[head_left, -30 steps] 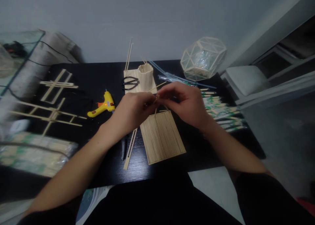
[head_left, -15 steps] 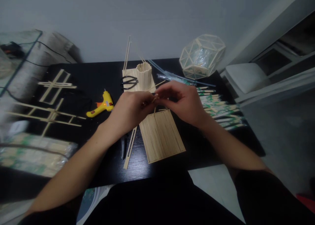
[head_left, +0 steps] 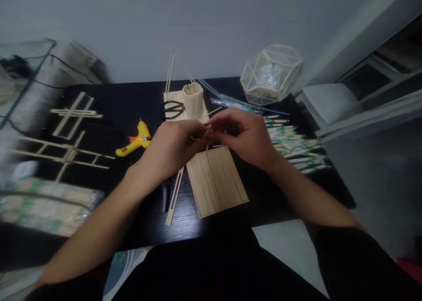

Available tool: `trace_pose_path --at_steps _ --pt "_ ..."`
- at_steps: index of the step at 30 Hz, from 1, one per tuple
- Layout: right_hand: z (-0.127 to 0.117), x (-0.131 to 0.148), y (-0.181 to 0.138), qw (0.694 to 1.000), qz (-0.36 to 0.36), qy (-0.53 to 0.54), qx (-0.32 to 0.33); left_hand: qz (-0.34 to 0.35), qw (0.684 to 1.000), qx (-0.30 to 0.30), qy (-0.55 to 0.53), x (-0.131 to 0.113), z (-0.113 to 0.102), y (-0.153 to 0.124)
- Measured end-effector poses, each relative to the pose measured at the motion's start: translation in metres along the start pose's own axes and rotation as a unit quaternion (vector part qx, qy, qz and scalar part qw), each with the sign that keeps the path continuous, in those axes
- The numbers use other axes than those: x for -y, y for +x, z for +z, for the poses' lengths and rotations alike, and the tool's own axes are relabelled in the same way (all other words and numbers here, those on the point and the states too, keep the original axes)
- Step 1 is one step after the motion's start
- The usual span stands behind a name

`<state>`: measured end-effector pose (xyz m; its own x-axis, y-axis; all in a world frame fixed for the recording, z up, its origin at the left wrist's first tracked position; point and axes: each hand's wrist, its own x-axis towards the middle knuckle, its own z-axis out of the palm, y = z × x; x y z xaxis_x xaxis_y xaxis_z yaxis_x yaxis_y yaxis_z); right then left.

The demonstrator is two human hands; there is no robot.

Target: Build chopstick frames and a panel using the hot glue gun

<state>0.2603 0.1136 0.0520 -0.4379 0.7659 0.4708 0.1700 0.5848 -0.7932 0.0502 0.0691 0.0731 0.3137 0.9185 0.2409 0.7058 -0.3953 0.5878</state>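
Observation:
My left hand point(head_left: 173, 148) and my right hand point(head_left: 245, 136) meet above the black table point(head_left: 138, 103), fingertips pinched together on a thin bamboo stick point(head_left: 207, 132) held between them. Just below the hands lies a flat panel of glued sticks point(head_left: 216, 180). A pair of loose long sticks point(head_left: 174, 197) lies to the panel's left, beside a dark tool that I cannot make out.
A yellow glue gun point(head_left: 136, 143) rests left of my hands. Behind them are black scissors point(head_left: 173, 109), a small stick cup point(head_left: 194, 99) and a polyhedral stick frame point(head_left: 271, 74). Wrapped chopsticks point(head_left: 296, 147) lie at the right, stick frames point(head_left: 70, 134) and packets point(head_left: 42, 208) at the left.
Both hands stay pinched together on the stick and have shifted only slightly. The view has tilted a little.

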Motion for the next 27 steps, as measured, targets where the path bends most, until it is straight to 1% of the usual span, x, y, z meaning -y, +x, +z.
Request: trace_pose_path --at_steps 7,10,13,15,19,23,25,27 --pt "0.001 0.001 -0.001 1.0 -0.007 0.001 -0.002 -0.007 1.0 -0.001 0.013 0.0 -0.003 -0.001" --pt "0.001 0.002 0.0 1.0 -0.012 0.006 -0.004 -0.017 1.0 0.006 0.021 -0.003 -0.009 -0.003" --pt "0.001 0.002 0.001 1.0 -0.017 0.016 -0.004 -0.043 0.998 0.018 0.041 -0.002 -0.019 -0.013" --pt "0.001 0.003 0.001 1.0 -0.016 0.024 -0.002 -0.068 0.996 0.011 0.048 0.003 -0.024 -0.024" --pt "0.003 0.0 0.0 0.998 0.002 0.06 0.008 -0.137 0.989 -0.027 0.039 0.019 -0.027 -0.057" --pt "0.004 -0.008 0.001 0.994 0.035 0.106 0.021 -0.179 0.983 -0.029 0.014 0.034 -0.021 -0.09" --pt "0.004 -0.012 0.002 0.991 0.043 0.122 0.027 -0.208 0.976 -0.056 0.004 0.04 -0.017 -0.104" --pt "0.004 -0.014 0.002 0.99 0.047 0.131 0.029 -0.236 0.969 -0.07 0.0 0.044 -0.013 -0.117"
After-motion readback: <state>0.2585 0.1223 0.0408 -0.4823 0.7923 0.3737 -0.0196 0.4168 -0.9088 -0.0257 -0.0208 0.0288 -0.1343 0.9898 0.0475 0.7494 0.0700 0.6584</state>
